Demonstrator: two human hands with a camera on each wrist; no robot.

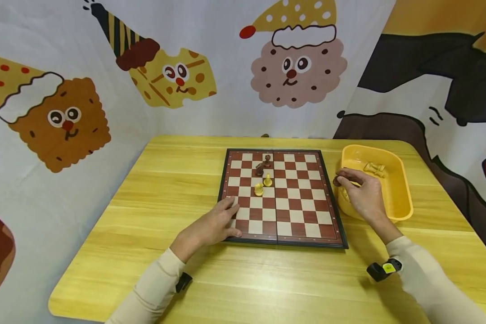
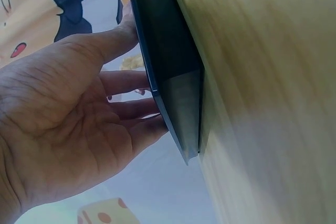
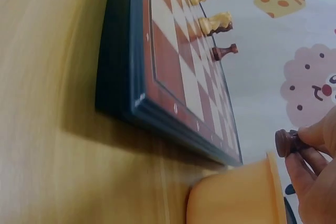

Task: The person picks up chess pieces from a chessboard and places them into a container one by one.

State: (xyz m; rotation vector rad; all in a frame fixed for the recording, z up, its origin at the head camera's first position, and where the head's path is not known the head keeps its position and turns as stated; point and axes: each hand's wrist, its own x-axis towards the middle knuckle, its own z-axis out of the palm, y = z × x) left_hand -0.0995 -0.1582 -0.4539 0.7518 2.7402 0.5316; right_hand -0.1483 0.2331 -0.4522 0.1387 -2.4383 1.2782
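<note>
The right hand (image 1: 364, 191) pinched one dark chess piece (image 3: 285, 143) near the nine-o'clock rim of one yellow tub (image 1: 402, 198), while the left hand (image 1: 215, 223), fingers spread, touched one chessboard (image 1: 303, 216) at eight o'clock, two dark pieces (image 1: 267, 161) and two pale pieces (image 1: 259, 190) standing toward its eleven.

left hand (image 1: 214, 223) rests, fingers (image 1: 225, 203) extended; right hand (image 1: 365, 192) pinches.

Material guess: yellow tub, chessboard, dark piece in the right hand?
Yellow tub: likely moulded plastic, semi-gloss; smooth walls, rounded corners, thin rim.
Chessboard: probably plastic, satin; crisp moulded-looking black edge, flat squares that look printed.
Dark piece in the right hand: maybe plastic, slight sheen on its rounded base; painted wood not ruled out.
</note>
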